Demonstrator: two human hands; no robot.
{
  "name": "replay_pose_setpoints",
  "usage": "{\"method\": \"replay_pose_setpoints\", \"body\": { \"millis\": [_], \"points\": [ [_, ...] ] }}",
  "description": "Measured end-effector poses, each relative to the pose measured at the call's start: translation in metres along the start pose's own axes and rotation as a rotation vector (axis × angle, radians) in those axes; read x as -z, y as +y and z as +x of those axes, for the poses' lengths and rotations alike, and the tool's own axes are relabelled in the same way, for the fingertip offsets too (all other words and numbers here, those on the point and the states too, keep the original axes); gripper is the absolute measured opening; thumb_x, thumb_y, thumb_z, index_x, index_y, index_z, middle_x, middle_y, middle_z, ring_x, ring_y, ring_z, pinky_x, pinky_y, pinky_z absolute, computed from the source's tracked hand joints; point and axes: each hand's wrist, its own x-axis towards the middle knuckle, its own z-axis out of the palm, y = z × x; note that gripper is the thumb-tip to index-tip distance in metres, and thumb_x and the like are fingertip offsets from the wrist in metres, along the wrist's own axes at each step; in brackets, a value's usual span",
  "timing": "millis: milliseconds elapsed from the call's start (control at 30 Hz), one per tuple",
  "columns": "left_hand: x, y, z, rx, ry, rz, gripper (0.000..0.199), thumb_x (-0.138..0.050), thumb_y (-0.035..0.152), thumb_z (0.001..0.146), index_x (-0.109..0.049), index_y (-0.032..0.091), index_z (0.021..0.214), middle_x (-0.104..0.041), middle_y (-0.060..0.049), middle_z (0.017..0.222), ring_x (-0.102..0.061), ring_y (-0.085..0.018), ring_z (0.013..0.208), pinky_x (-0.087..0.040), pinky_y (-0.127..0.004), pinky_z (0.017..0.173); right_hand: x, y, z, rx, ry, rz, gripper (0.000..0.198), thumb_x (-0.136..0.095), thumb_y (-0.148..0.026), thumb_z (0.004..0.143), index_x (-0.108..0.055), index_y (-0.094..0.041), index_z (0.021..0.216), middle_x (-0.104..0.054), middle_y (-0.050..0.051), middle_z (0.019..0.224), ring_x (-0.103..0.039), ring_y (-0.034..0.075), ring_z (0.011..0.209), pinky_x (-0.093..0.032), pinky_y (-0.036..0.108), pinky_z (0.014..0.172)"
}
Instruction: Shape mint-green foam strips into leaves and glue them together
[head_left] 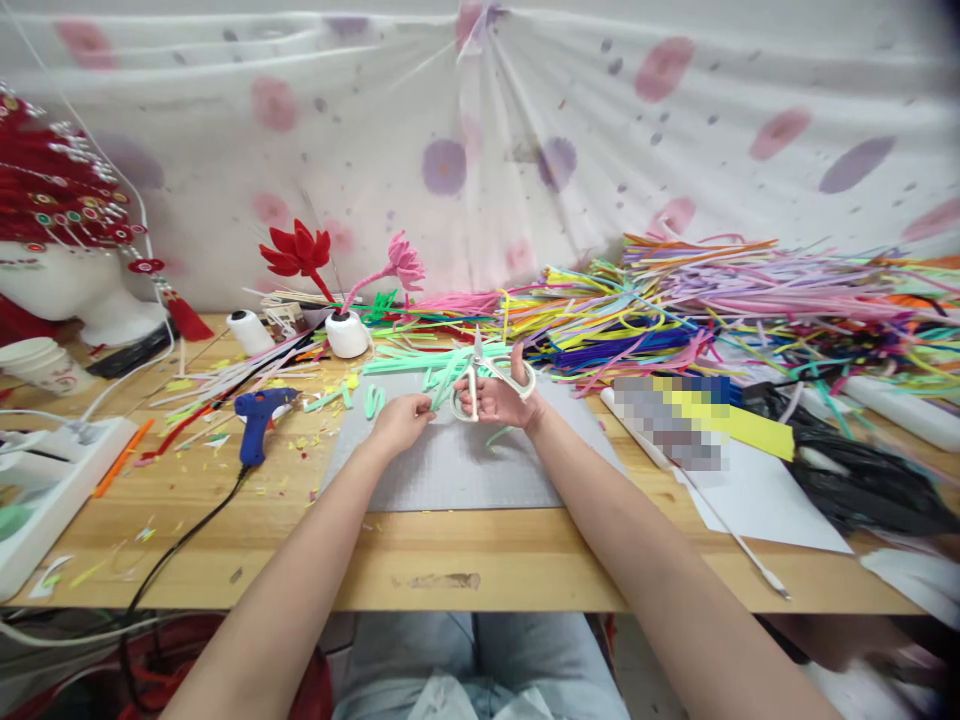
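My right hand is palm up over the grey mat, with white-handled scissors hooked on its thumb and fingers. The blades point away from me, and the handles are spread apart. To the left, my left hand is closed in a pinch, its fingertips on a mint-green pipe cleaner that runs up towards the scissors. More mint-green pipe cleaners lie along the mat's far edge. Short bent green pieces rest beside them on the left.
A blue glue gun lies left of the mat, its cord trailing forward. Red and pink fuzzy flowers stand in a white spool. Coloured pipe cleaners are heaped at the back right. A power strip sits far left.
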Motion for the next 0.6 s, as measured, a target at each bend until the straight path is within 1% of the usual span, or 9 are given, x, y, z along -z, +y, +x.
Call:
{"method": "replay_pose_setpoints", "body": {
  "millis": [67, 133, 300, 400, 467, 533, 600],
  "points": [
    [0.0, 0.0, -0.001, -0.01, -0.007, -0.002, 0.015, -0.05, 0.028, 0.072, -0.058, 0.018, 0.064, -0.058, 0.001, 0.064, -0.048, -0.012, 0.062, -0.028, -0.022, 0.056, 0.001, -0.003, -0.001, 0.006, -0.033, 0.007, 0.08, -0.016, -0.076, 0.069, -0.047, -0.009, 0.101, -0.054, 0.01, 0.077, -0.052, 0.017, 0.071, -0.034, 0.02, 0.041],
    [0.001, 0.001, 0.0, -0.02, -0.017, -0.008, 0.016, -0.05, 0.027, 0.072, -0.057, 0.017, 0.062, -0.056, 0.002, 0.061, -0.046, -0.011, 0.059, -0.027, -0.022, 0.055, 0.0, -0.007, -0.003, 0.005, -0.035, -0.012, 0.08, -0.013, -0.076, 0.069, -0.048, -0.01, 0.099, -0.054, 0.009, 0.075, -0.052, 0.018, 0.071, -0.033, 0.02, 0.04],
    [0.003, -0.001, 0.003, -0.044, -0.044, -0.054, 0.017, -0.049, 0.027, 0.071, -0.057, 0.016, 0.061, -0.051, 0.003, 0.055, -0.041, -0.009, 0.053, -0.025, -0.021, 0.051, -0.004, -0.013, -0.011, 0.017, 0.035, -0.098, 0.079, -0.009, -0.076, 0.069, -0.051, -0.012, 0.09, -0.053, 0.007, 0.069, -0.052, 0.016, 0.066, -0.031, 0.02, 0.04],
    [0.003, -0.005, 0.004, -0.04, -0.047, -0.046, 0.016, -0.049, 0.026, 0.071, -0.058, 0.016, 0.063, -0.051, 0.003, 0.055, -0.042, -0.009, 0.053, -0.025, -0.021, 0.051, -0.004, -0.012, -0.013, 0.008, 0.084, -0.12, 0.081, -0.008, -0.078, 0.066, -0.052, -0.012, 0.084, -0.052, 0.005, 0.065, -0.051, 0.014, 0.06, -0.034, 0.021, 0.042],
    [0.003, -0.009, 0.004, -0.03, -0.049, -0.016, 0.016, -0.049, 0.026, 0.071, -0.059, 0.016, 0.064, -0.052, 0.002, 0.054, -0.042, -0.01, 0.054, -0.025, -0.021, 0.051, -0.003, -0.009, -0.014, -0.004, 0.094, -0.115, 0.083, -0.007, -0.08, 0.063, -0.051, -0.012, 0.081, -0.05, 0.004, 0.062, -0.049, 0.013, 0.056, -0.035, 0.022, 0.044],
    [0.005, -0.012, 0.003, -0.026, -0.053, 0.012, 0.016, -0.049, 0.026, 0.071, -0.059, 0.016, 0.064, -0.053, 0.002, 0.055, -0.043, -0.01, 0.054, -0.026, -0.022, 0.052, -0.003, -0.005, -0.013, -0.014, 0.082, -0.11, 0.083, -0.006, -0.081, 0.062, -0.05, -0.013, 0.079, -0.047, 0.003, 0.059, -0.047, 0.012, 0.052, -0.033, 0.021, 0.041],
    [0.007, -0.013, 0.003, -0.025, -0.056, 0.033, 0.016, -0.048, 0.025, 0.072, -0.06, 0.017, 0.064, -0.054, 0.002, 0.056, -0.044, -0.011, 0.055, -0.027, -0.022, 0.053, -0.004, -0.002, -0.012, -0.008, 0.069, -0.109, 0.079, -0.008, -0.08, 0.063, -0.048, -0.013, 0.075, -0.043, 0.0, 0.054, -0.042, 0.01, 0.045, -0.029, 0.02, 0.037]
  ]
}}
